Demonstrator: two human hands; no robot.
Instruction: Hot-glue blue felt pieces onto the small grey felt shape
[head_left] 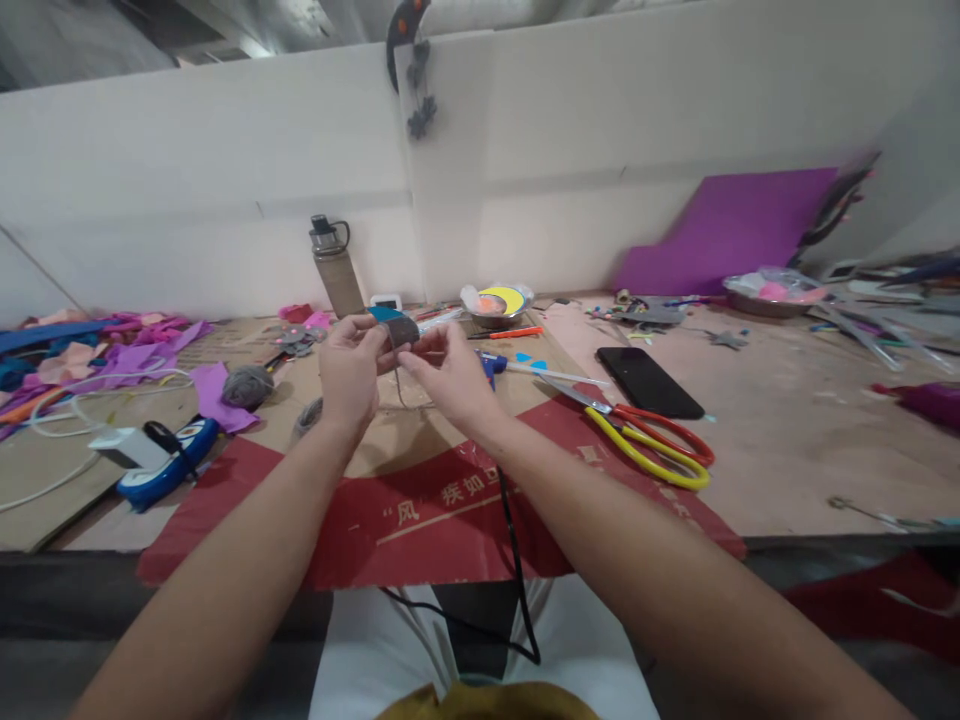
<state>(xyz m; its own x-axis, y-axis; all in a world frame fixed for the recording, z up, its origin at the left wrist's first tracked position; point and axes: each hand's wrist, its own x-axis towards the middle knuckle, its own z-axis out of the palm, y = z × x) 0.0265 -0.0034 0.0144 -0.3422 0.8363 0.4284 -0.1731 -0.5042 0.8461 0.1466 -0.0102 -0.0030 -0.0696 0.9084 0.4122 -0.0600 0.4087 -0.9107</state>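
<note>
My left hand (pixel 351 372) pinches a small blue piece (pixel 385 314) with a dark grey yarn-like band (pixel 402 331) around it. From the other side, my right hand (pixel 448 372) has its fingers closed at the grey band. A strand of grey yarn (pixel 398 385) hangs down between my hands toward the table. Partly behind my left wrist lies a grey yarn ball (pixel 308 416). Just beyond my right hand rests a blue glue gun (pixel 491 366). Some fingertips are hidden behind the piece.
Scissors (pixel 645 445) with red and yellow handles lie right of my forearm, near a black phone (pixel 649 382). At left are a blue power strip (pixel 169 465), another yarn ball (pixel 247 385) and felt scraps (pixel 142 355). A bottle (pixel 337 275) and metal bowl (pixel 496 316) stand behind.
</note>
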